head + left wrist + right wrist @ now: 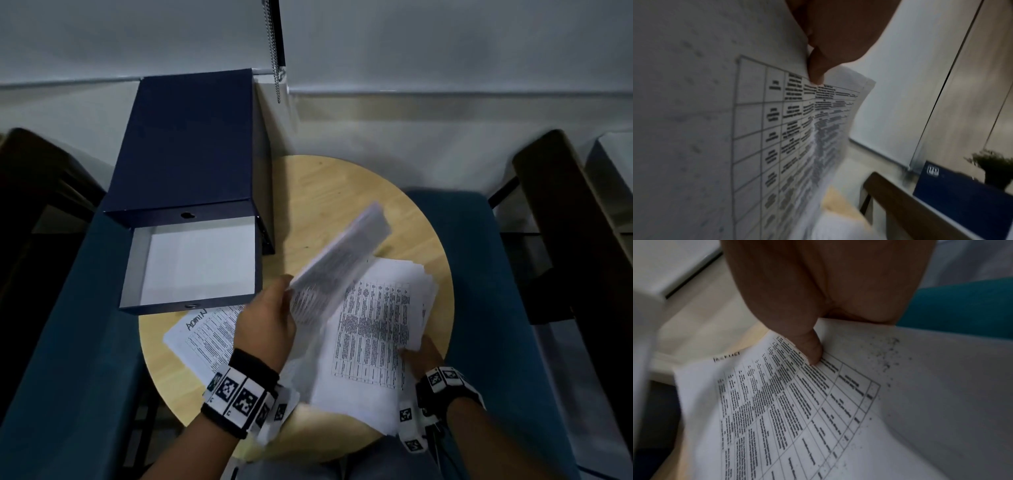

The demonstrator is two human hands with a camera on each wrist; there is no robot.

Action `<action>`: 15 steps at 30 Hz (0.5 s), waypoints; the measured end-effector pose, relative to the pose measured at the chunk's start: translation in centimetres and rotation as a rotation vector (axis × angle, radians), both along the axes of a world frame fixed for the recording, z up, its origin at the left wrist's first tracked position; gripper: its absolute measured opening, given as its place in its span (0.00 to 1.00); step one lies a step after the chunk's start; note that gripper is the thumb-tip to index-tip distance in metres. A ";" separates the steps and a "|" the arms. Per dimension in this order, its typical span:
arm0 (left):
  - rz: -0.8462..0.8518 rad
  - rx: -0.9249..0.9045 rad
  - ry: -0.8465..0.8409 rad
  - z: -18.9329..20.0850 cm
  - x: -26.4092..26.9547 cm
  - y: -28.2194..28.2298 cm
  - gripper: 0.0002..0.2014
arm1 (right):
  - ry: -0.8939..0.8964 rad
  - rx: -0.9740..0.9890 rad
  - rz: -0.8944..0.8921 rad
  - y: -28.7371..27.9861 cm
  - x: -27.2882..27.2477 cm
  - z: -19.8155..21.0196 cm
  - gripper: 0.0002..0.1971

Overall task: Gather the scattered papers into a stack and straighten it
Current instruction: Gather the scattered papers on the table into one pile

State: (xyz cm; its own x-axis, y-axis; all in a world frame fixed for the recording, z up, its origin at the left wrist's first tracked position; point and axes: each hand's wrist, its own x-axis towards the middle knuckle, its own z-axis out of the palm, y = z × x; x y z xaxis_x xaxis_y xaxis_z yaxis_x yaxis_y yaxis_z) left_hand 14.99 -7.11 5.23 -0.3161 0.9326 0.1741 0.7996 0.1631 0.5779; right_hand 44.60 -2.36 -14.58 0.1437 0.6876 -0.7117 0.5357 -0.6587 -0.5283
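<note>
The left hand (265, 322) pinches a thin bundle of printed sheets (337, 263) at its near edge, thumb on top, and holds it lifted and tilted above the round wooden surface (329, 185). The bundle bows and blurs, so it is light, floppy and quick to fan apart. The right hand (423, 353) grips the right edge of the larger pile (373, 329), thumb pressed on the top sheet; its fingers under the pile are hidden, probably curled beneath. More papers (202, 337) lie flat under the left wrist, beside the open blue box (185, 144). Loose sheets slide on each other, so they are best held at opposite long edges, then tapped upright on the surface to square them.
</note>
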 end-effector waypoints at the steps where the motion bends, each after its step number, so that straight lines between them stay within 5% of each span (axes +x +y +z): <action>1: 0.016 0.053 -0.006 1.1 -0.1 0.4 0.14 | -0.018 -0.017 0.013 0.1 0.1 -0.1 0.26; 7: 0.127 0.081 -0.271 3.2 0.7 2.6 0.08 | 0.004 -0.070 -0.038 0.4 0.2 0.1 0.35; 9: 0.120 -0.013 -0.343 1.3 1.4 3.1 0.14 | 0.059 -0.107 -0.123 0.6 0.1 0.5 0.36; 12: 0.025 -0.269 -0.464 -3.3 2.3 2.8 0.26 | 0.253 -0.144 -0.354 0.7 0.5 0.9 0.20; 15: -0.049 -0.535 -0.352 -8.9 2.1 1.6 0.29 | 0.326 -0.099 -0.451 0.6 0.7 1.7 0.18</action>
